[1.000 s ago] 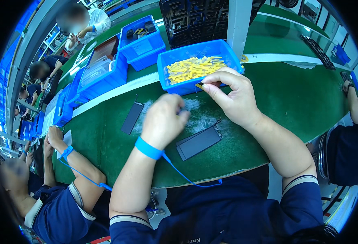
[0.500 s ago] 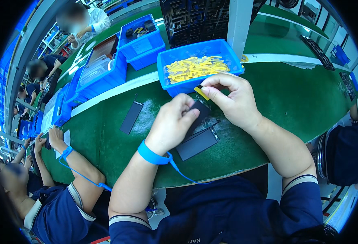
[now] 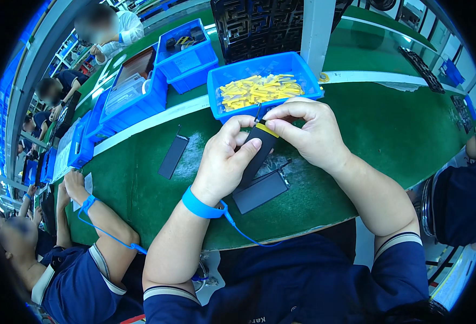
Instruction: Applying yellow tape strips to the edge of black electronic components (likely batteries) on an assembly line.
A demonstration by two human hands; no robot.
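My left hand grips a flat black phone battery, thumb on its face, tilted above the mat with its short connector tail at the far end. Across that far end lies a yellow adhesive strip. The fingers of my right hand are closed at the strip's right end, pressing it against the battery's edge. A second black battery lies on the green mat just below my hands. Another battery lies farther left. Right behind my hands stands a blue bin of loose yellow strips.
Blue bins holding parts line the far left. A grey post and a black patterned rack rise behind the strip bin. At my left, a co-worker's arm reaches onto the green table. A blue wrist cord trails from my left wrist.
My right hand has brought the yellow strip down onto the battery's far end. The battery in my left hand has tilted up, its face now showing more fully.
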